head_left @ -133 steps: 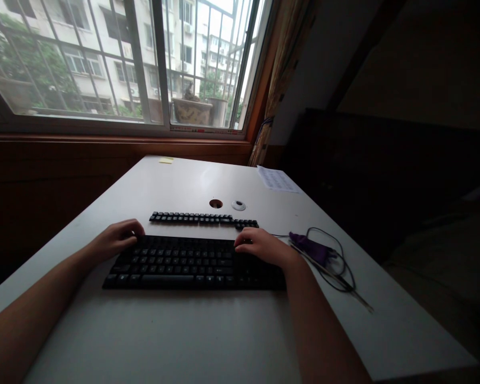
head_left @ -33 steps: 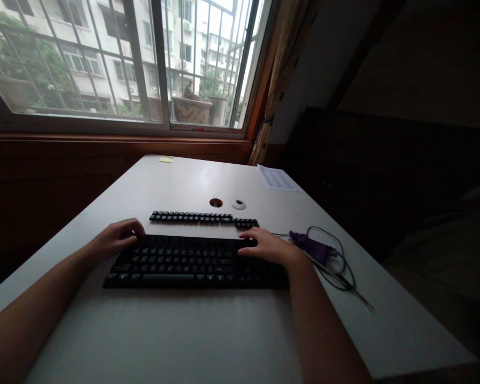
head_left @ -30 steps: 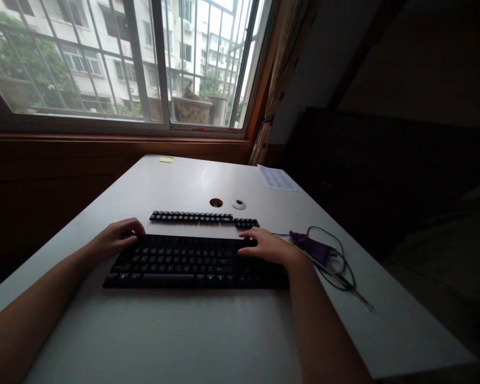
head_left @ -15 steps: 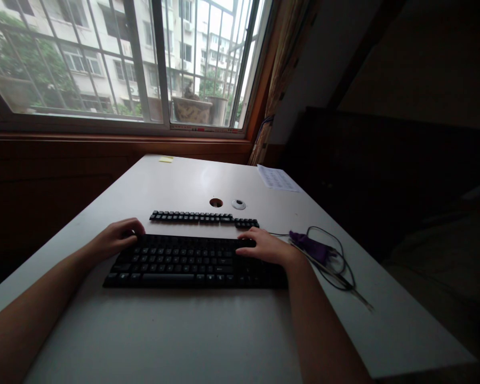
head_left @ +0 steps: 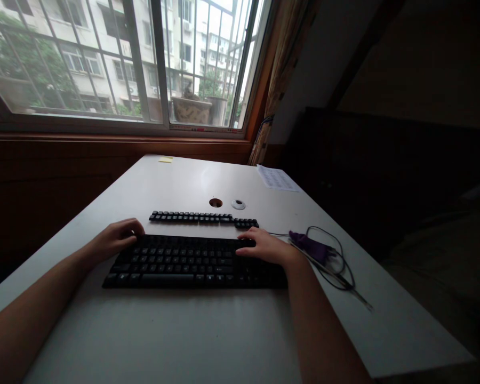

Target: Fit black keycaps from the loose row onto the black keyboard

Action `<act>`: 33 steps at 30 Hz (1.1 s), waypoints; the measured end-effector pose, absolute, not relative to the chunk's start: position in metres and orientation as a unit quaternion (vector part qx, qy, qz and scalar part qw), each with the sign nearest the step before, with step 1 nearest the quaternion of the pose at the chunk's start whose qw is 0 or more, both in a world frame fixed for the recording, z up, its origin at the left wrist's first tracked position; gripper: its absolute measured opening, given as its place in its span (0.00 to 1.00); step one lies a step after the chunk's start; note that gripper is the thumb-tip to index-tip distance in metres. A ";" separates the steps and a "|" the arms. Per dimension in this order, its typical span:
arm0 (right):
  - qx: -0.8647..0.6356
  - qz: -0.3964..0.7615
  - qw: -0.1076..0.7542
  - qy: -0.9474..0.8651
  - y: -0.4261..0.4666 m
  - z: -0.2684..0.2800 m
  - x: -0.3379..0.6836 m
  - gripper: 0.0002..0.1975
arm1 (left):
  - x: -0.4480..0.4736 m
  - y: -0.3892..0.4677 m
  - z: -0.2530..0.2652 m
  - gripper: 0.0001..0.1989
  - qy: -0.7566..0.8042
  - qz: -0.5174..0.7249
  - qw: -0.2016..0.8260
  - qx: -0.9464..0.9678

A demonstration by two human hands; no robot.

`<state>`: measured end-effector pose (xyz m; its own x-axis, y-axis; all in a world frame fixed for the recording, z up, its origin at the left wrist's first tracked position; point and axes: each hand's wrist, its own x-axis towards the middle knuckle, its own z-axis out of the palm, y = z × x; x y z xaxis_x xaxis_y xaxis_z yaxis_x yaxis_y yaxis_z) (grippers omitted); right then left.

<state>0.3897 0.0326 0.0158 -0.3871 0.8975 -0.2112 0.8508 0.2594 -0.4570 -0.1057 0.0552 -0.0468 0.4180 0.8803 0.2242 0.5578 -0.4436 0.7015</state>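
Observation:
A black computer keyboard [head_left: 176,261] lies on the white desk in front of me. Its upper strip looks dark, as if without keycaps. At its upper left corner, my left hand [head_left: 118,234] grips the edge, thumb on the near side and fingers bent beyond. My right hand [head_left: 266,246] holds the upper edge at the right, with the thumb over the keys and the fingers at the far side; the palm hides part of the keyboard. Just beyond stands a row of loose black keycaps [head_left: 191,217], with a shorter double group [head_left: 247,223] at its right end, close to my right fingertips.
Right of the keyboard lie a purple cloth [head_left: 312,248], a coiled black cable [head_left: 346,266] and thin metal tweezers [head_left: 360,298]. Farther back are a cable hole [head_left: 215,203], a round white cover [head_left: 239,204], a printed sheet [head_left: 278,178] and yellow sticky notes [head_left: 166,159].

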 end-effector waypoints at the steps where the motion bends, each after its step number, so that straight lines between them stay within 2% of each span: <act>1: -0.552 0.257 0.047 -0.792 0.033 0.016 0.390 0.29 | -0.106 0.055 -0.047 0.08 0.453 0.294 0.273 0.796; 12: -0.553 0.265 0.040 -0.789 0.033 0.018 0.389 0.29 | -0.106 0.056 -0.046 0.11 0.457 0.284 0.276 0.796; 33: -0.556 0.259 0.037 -0.789 0.034 0.017 0.387 0.29 | -0.104 0.054 -0.045 0.09 0.462 0.286 0.269 0.795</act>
<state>0.3871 0.0337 0.0167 -0.3782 0.8965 -0.2307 0.8584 0.2464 -0.4498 -0.1043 0.0537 -0.0445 0.4103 0.8883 0.2065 0.5804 -0.4290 0.6922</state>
